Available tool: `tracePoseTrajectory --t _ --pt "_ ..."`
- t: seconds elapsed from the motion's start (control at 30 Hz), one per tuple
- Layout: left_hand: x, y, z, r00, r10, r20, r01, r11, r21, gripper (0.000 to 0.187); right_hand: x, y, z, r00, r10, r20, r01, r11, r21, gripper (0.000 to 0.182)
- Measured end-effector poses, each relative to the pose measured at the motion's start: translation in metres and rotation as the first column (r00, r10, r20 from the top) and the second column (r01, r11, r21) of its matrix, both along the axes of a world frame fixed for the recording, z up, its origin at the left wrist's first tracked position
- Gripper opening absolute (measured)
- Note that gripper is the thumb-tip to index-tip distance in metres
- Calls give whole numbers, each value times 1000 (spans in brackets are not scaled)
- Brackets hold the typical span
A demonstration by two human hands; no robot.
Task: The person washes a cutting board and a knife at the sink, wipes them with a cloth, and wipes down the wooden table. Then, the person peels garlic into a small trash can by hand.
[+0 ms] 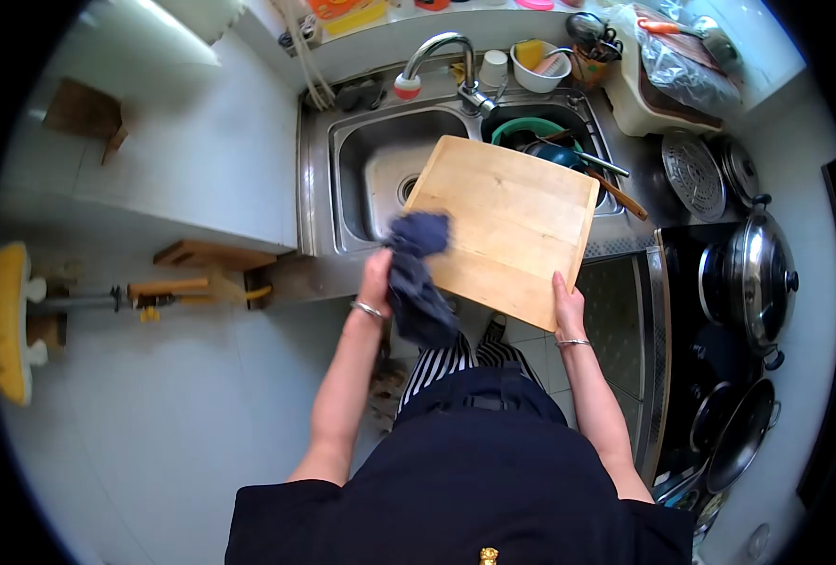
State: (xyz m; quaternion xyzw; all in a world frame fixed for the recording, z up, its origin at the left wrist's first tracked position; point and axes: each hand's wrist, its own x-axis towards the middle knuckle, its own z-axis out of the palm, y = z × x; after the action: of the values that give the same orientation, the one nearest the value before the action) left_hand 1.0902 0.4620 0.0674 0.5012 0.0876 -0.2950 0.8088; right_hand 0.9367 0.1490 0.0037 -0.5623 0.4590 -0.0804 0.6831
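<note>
A pale wooden cutting board (517, 212) is held up at a tilt over the front of the sink. My right hand (570, 306) grips its near right corner, the thumb lying on the upper face. In my left hand (376, 282) is a dark blue-grey cloth (420, 292), bunched and hanging down, blurred by motion. The cloth's upper part overlaps the board's left edge in this view. Behind the board, the left sink basin (371, 174) shows its drain partly covered.
A curved faucet (437, 42) with a red-and-white tip stands behind the sink. The right basin holds a green bowl (531, 125) with utensils. A lidded pot (762, 278) and a wok (743, 438) sit on the stove at right. A wall lies close at left.
</note>
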Motion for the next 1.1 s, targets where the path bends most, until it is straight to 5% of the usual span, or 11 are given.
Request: tracePoseTrajectory --t 0.03,0.1,0.23,0.33,0.47,0.57,0.7,0.9,0.97,1.0,1.1 --pt "28 -3 10 977 132 170 -169 959 228 29 0 0 -1 999 27 -44 -29 999 -28 47" --pt "99 17 -44 962 117 247 -206 906 370 25 0 4 4 999 0 -40 0 1000 -23 46" --pt "158 -7 -83 936 -176 -304 228 963 146 35 3 7 21 999 -37 -9 38 998 42 49" --pt "163 -25 -101 895 -285 -344 363 912 190 51 8 6 22 997 -79 -13 79 995 56 47" --pt "162 -21 -114 935 -228 -271 302 913 273 51 3 14 33 990 -65 -122 58 997 -60 48" --pt "154 -11 -80 943 -237 -235 298 915 270 44 -11 44 56 985 -169 -32 170 986 1 49" --pt "134 -7 -41 960 -237 -147 271 916 295 39 -48 74 78 971 -218 103 230 964 -136 50" --pt "77 -37 11 831 -458 -317 482 876 -1 35 -141 111 131 929 -336 153 365 899 -243 58" --pt "50 -62 8 825 -485 -292 495 868 -42 38 -185 122 152 918 -372 136 394 829 -398 57" --pt "47 -68 -13 732 -639 -238 599 769 -222 41 -208 129 163 907 -402 125 413 796 -442 56" --pt "-34 -114 3 732 -634 -249 605 774 -188 47 -284 155 194 864 -492 105 461 690 -558 54"
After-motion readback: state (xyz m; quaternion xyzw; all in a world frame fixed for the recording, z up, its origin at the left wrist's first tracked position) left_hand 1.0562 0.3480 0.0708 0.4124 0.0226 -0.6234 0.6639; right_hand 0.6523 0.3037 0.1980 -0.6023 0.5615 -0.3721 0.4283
